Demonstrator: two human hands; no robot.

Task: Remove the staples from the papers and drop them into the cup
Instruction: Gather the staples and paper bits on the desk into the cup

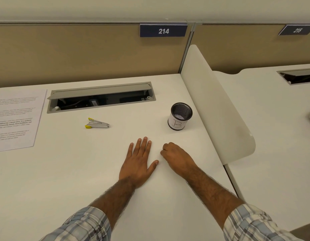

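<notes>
Papers (pixel 15 119) lie far left on the tabletop (pixel 81 171), cut off by the frame, print too blurred to read. The black mesh cup (pixel 180 117), labelled B, stands to the right, with the remover (pixel 96 123) between them. My left hand (pixel 138 162) lies flat with straight fingers; my right hand (pixel 176 157) is curled, seemingly holding nothing.

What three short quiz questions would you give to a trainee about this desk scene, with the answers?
1. True or false: the staple remover lies left of the cup.
2. Which thing lies at the far left edge of the desk? A) papers B) cup C) staple remover
3. Fill in: the ___ hand lies flat on the desk.
Key: 1 true; 2 A; 3 left hand.
</notes>
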